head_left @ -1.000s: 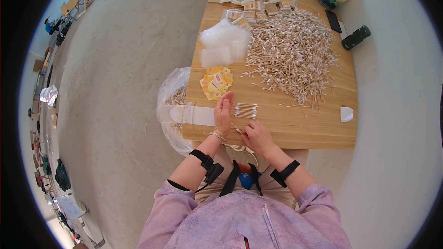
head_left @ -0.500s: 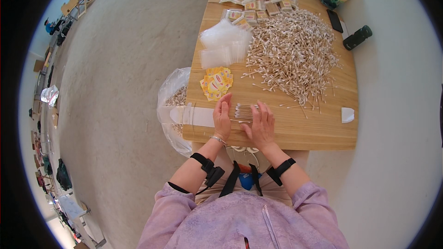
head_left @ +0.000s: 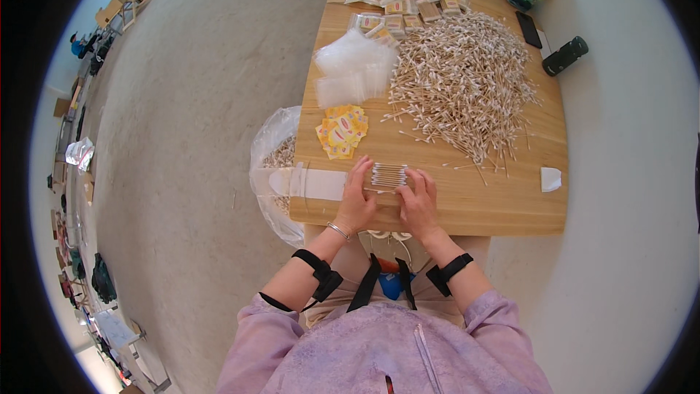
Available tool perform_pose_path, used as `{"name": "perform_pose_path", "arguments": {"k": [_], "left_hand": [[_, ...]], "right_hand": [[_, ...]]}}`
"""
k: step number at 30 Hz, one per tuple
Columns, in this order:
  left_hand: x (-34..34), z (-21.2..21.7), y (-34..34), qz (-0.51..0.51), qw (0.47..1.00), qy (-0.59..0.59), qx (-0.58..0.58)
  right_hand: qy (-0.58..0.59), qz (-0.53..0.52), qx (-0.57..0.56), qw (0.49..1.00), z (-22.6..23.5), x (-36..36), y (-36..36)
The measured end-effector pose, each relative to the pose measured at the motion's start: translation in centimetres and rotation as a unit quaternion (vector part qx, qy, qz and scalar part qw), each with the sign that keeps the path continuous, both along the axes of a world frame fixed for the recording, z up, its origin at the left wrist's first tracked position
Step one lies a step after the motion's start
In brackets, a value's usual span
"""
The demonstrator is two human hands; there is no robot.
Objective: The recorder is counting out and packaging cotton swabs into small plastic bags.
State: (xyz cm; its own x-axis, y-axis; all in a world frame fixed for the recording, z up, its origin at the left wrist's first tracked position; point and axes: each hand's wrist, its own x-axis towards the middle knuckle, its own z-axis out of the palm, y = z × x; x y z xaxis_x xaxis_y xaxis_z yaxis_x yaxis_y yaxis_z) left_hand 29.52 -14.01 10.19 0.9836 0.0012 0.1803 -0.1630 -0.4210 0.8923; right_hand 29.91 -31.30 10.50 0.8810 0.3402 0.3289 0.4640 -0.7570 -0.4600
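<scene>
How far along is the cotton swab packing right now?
Done: a batch of filled packets lies at the table's far end. In hand: the left hand and right hand square up a small bundle of swabs near the front edge. Left: a big loose pile of swabs and a stack of empty clear bags, so it looks early, with most still to pack.
</scene>
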Motion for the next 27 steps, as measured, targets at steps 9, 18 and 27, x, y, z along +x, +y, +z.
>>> {"name": "perform_pose_path", "arguments": {"k": [9,18,27], "left_hand": [[0.4,-0.3,-0.7,-0.02,0.999,-0.01,0.049],[0.4,-0.5,-1.3,0.016,1.0,-0.013,0.022],[1.2,-1.8,0.0,0.038,0.983,0.04,-0.173]], "right_hand": [[0.016,-0.003,-0.031,0.999,0.7,0.9,0.1],[0.022,-0.017,-0.068,0.997,1.3,-0.2,0.1],[0.041,-0.045,-0.043,0.997,0.1,0.1,2.2]]}}
